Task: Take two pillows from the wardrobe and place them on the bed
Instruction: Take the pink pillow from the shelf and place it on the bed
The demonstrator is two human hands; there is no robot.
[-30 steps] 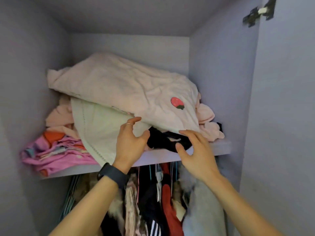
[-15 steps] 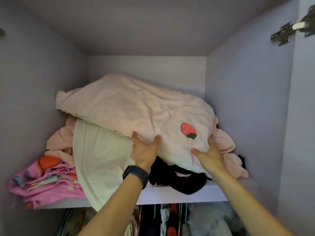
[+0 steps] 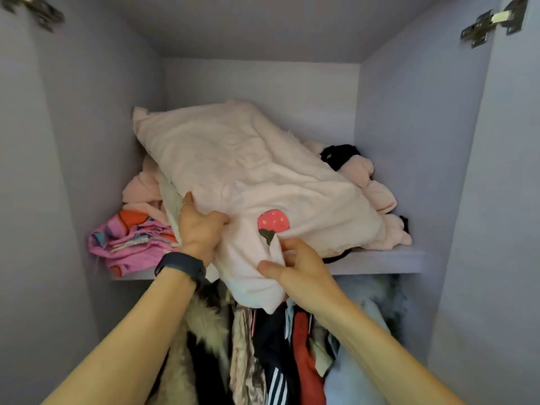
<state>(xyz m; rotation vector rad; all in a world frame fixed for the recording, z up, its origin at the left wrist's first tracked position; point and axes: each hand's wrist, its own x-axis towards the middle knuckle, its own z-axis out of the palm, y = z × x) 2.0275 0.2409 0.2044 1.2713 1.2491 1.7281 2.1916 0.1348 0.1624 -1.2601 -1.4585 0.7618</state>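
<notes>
A pale pink pillow with a red strawberry patch lies tilted on the wardrobe's upper shelf, its near corner hanging over the shelf's front edge. My left hand grips the pillow's near left edge, thumb on top. My right hand pinches the hanging corner just below the strawberry. A cream pillow shows only as a thin strip under the pink one, beside my left hand.
Folded pink and orange clothes sit at the shelf's left. Pink and black garments are piled at the right back. Hanging clothes fill the space below the shelf. Lilac wardrobe walls close in on both sides.
Both hands went from reaching at the shelf edge to gripping the pink pillow. The pillow has slid forward and turned, its corner now over the edge, covering most of the cream pillow.
</notes>
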